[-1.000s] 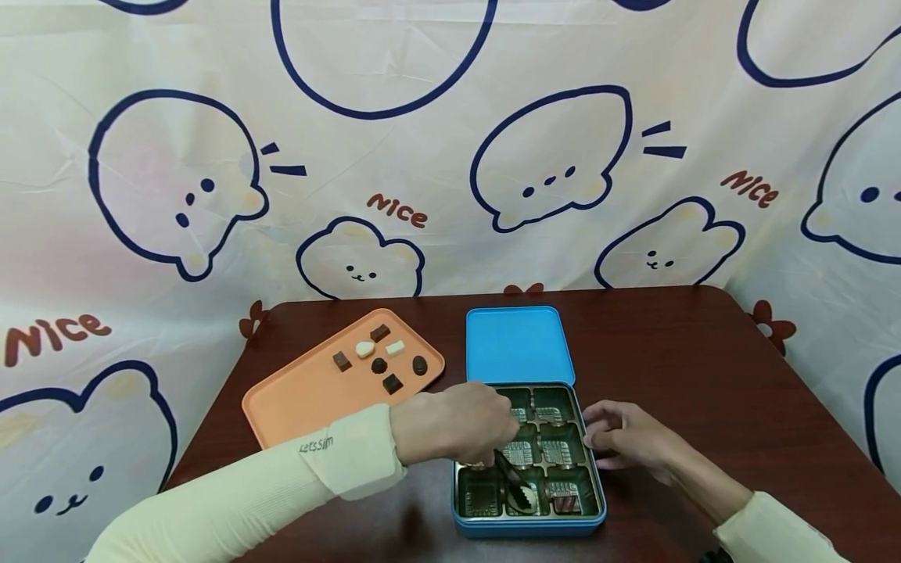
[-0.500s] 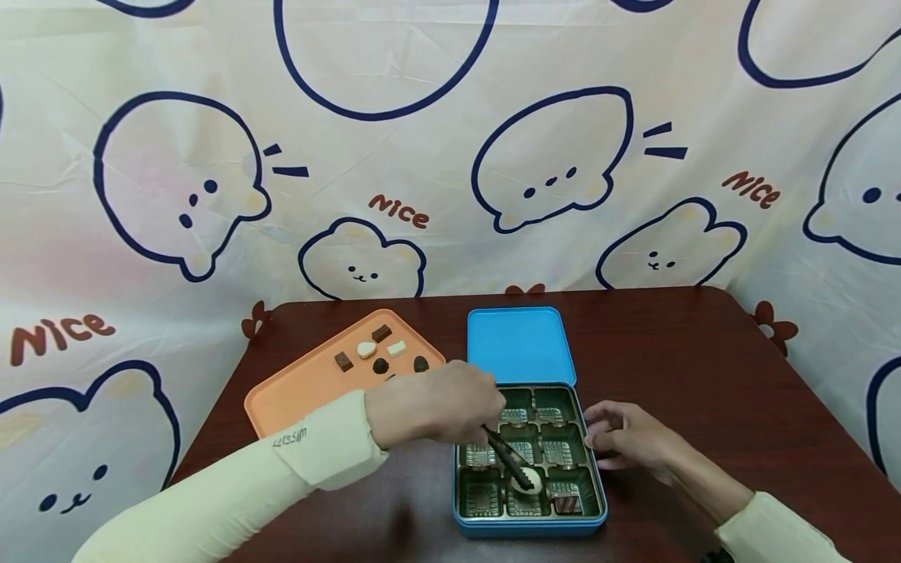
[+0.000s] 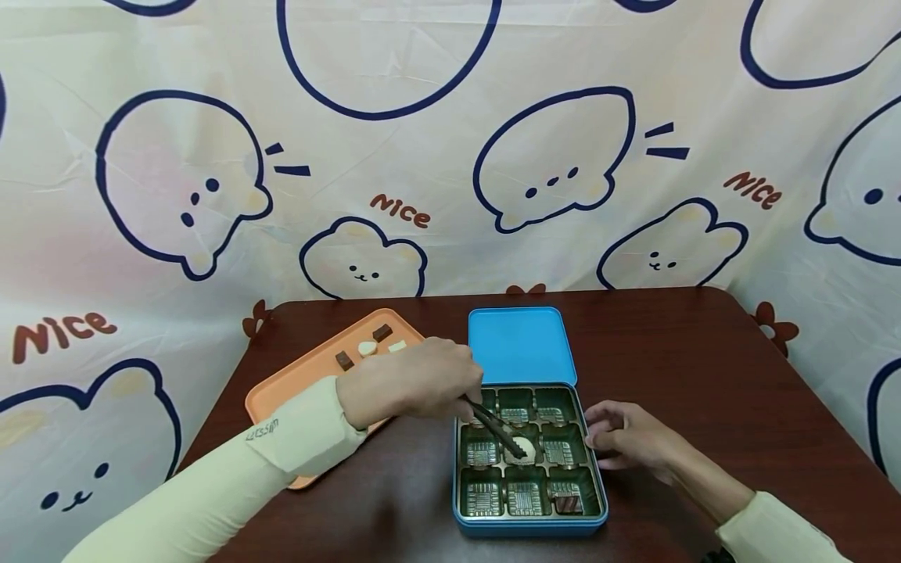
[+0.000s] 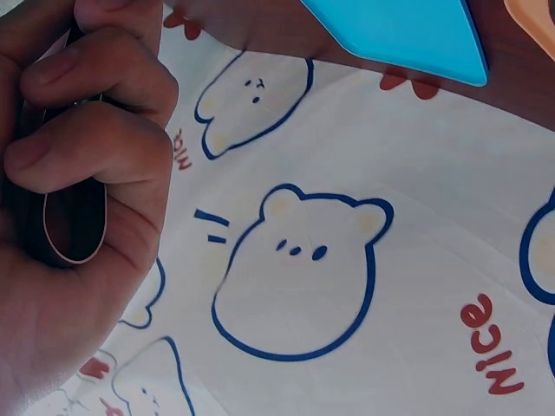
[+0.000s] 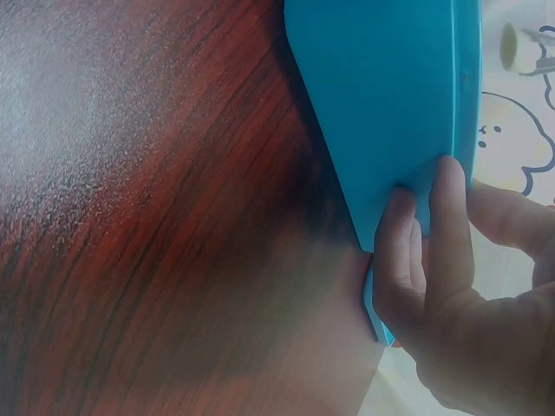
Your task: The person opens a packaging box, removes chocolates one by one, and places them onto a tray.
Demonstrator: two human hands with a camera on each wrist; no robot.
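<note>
My left hand grips black tongs in curled fingers; in the left wrist view the fingers wrap the looped end of the tongs. At the tongs' tips is a white chocolate, at the centre compartment of a blue tin with a divided tray. Whether it touches the compartment floor I cannot tell. My right hand rests its fingers against the tin's right side; in the right wrist view extended fingers touch the blue wall. A brown chocolate lies in the front right compartment.
The tin's blue lid lies folded back behind it. An orange tray at the left bears brown and white chocolates, partly hidden by my left hand and sleeve. A patterned cloth hangs behind the dark wooden table.
My left hand has moved left and away from me. The tongs and the white chocolate have shifted from the front middle compartment to the centre one. My right hand stays on the tin.
</note>
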